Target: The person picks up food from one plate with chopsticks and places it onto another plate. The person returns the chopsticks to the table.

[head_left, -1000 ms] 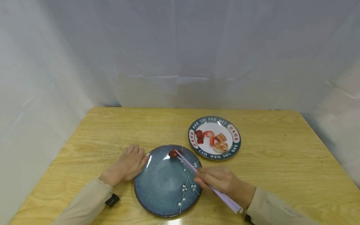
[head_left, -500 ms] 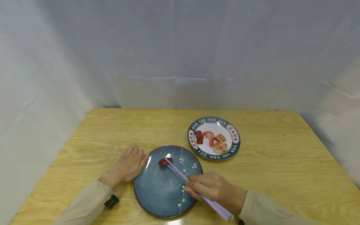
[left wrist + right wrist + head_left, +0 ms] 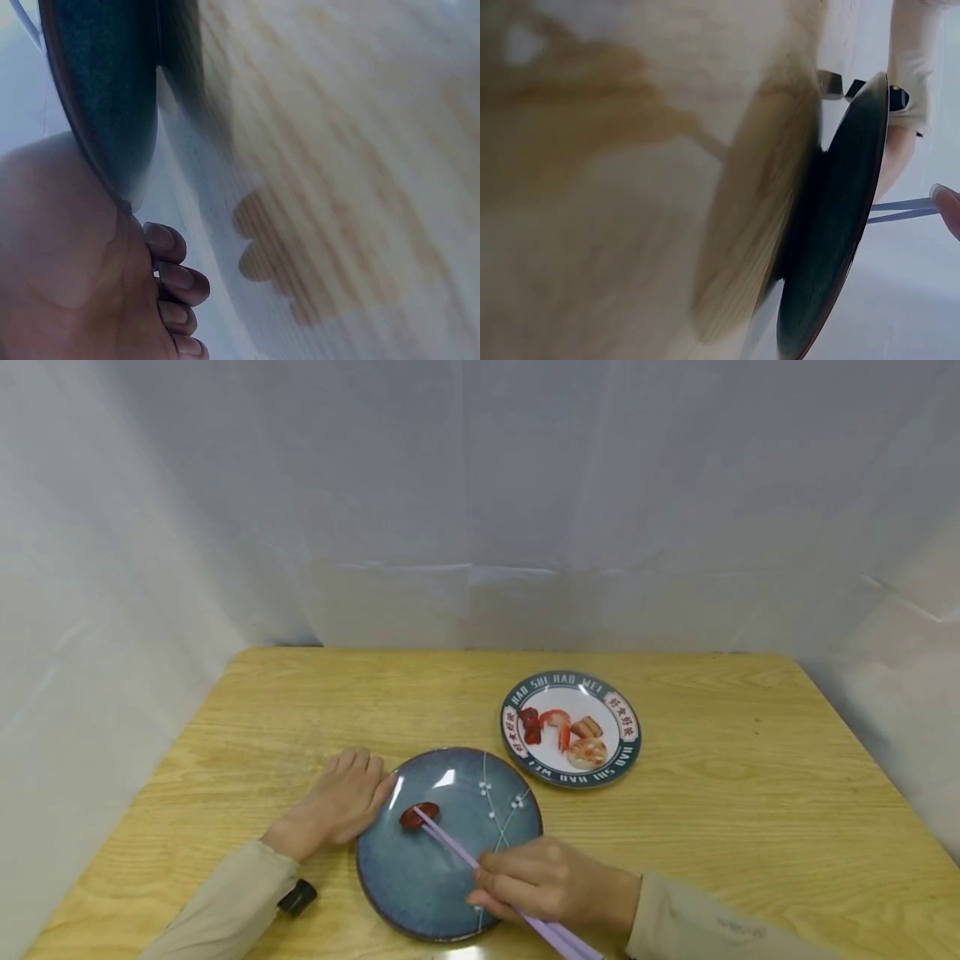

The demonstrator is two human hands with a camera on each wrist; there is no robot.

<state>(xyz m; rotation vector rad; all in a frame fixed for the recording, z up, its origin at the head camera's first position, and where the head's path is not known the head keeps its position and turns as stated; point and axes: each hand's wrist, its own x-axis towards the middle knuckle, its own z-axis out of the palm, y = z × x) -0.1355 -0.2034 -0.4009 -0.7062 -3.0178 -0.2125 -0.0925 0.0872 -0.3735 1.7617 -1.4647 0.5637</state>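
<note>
A large blue-glazed plate (image 3: 420,885) with white blossom sprigs lies near the front of the table. My left hand (image 3: 341,800) grips its left rim, with the thumb at the edge and the other fingers loosely curled beside it in the left wrist view. My right hand (image 3: 551,881) holds a pair of lilac chopsticks (image 3: 453,847) slanting over the plate. Their tips are at a glossy reddish-brown food piece (image 3: 408,817) on the plate's left part. Whether the piece is lifted or touching the plate cannot be told.
A smaller white plate (image 3: 570,680) with a dark green lettered rim stands behind and to the right. On it are a shrimp (image 3: 557,727), a dark red piece (image 3: 530,725) and other food. A pale curtain (image 3: 480,527) encloses the wooden table (image 3: 712,760).
My right hand has moved left and towards me with the chopsticks. The reddish-brown piece has shifted the same way, from the back of the blue plate to its left part. My left hand stays put.
</note>
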